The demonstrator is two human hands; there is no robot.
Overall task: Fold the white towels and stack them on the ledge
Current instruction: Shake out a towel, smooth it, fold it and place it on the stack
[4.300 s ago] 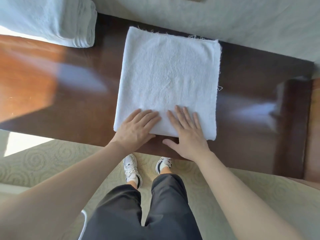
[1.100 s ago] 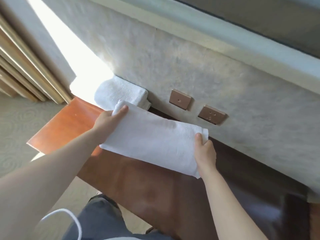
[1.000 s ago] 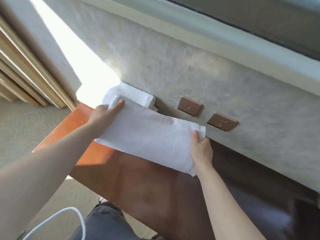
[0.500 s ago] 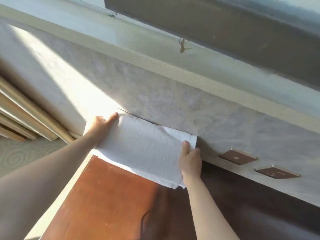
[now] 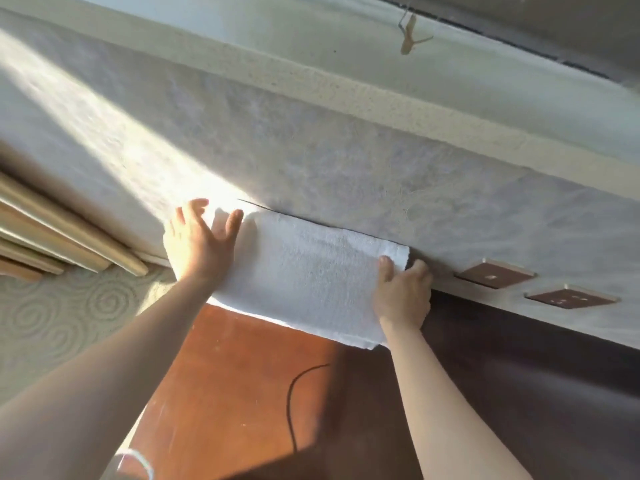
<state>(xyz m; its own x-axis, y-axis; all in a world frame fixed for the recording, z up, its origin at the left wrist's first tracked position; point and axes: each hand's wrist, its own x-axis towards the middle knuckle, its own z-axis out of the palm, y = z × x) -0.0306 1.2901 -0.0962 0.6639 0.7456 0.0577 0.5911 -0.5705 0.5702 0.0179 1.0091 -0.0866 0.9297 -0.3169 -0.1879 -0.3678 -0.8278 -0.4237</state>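
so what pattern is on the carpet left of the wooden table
Pale beige carpet with a raised swirl or spiral pattern, seen in the head view, its only view, beside the table.

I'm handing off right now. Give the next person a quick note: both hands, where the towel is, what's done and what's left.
Left hand: fingers spread, loosening at the folded white towel's left end, thumb on top.
Right hand: gripping the towel's right end, thumb on top.
Towel: folded, raised above the wooden table, against the wall below the ledge.
Done: this towel is folded.
Left: set it down on the stack and release. The stack is not visible in this view, so check it first.
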